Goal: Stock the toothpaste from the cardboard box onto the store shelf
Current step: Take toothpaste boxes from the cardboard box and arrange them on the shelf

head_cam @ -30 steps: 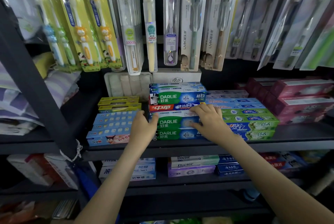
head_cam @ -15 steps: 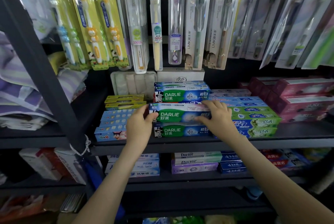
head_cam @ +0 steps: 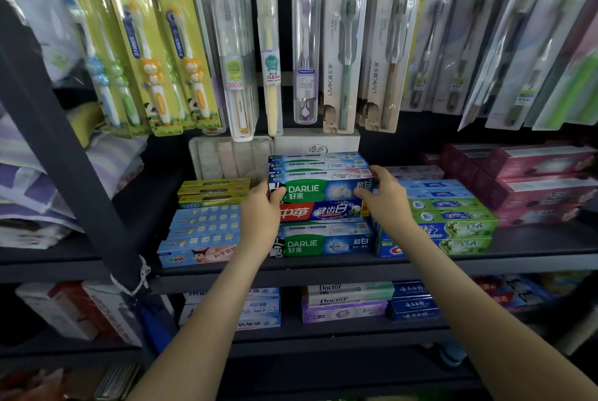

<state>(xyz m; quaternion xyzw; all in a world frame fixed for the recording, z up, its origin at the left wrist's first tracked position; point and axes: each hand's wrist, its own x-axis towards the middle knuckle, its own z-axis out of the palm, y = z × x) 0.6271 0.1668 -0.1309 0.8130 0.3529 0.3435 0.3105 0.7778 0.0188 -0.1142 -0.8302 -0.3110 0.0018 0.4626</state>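
Dark metal shelf [head_cam: 323, 266] carries rows of goods, with a middle stack of toothpaste boxes [head_cam: 320, 164] as the marker. At the stack's front top lies a green Darlie box [head_cam: 320, 190], held at both ends: the left hand [head_cam: 262, 206] curls its thumb over the left end, and the right hand [head_cam: 385, 196] wraps its fingers round the right end. Directly under it sits a red box [head_cam: 317, 211], and below that a second Darlie box [head_cam: 323, 243]. Left of the stack lie blue children's boxes [head_cam: 200, 239]; right of it, just beside, green and blue boxes [head_cam: 453, 229]; further right, pink boxes [head_cam: 534, 180]. Above the stack hang toothbrush packs [head_cam: 343, 44]
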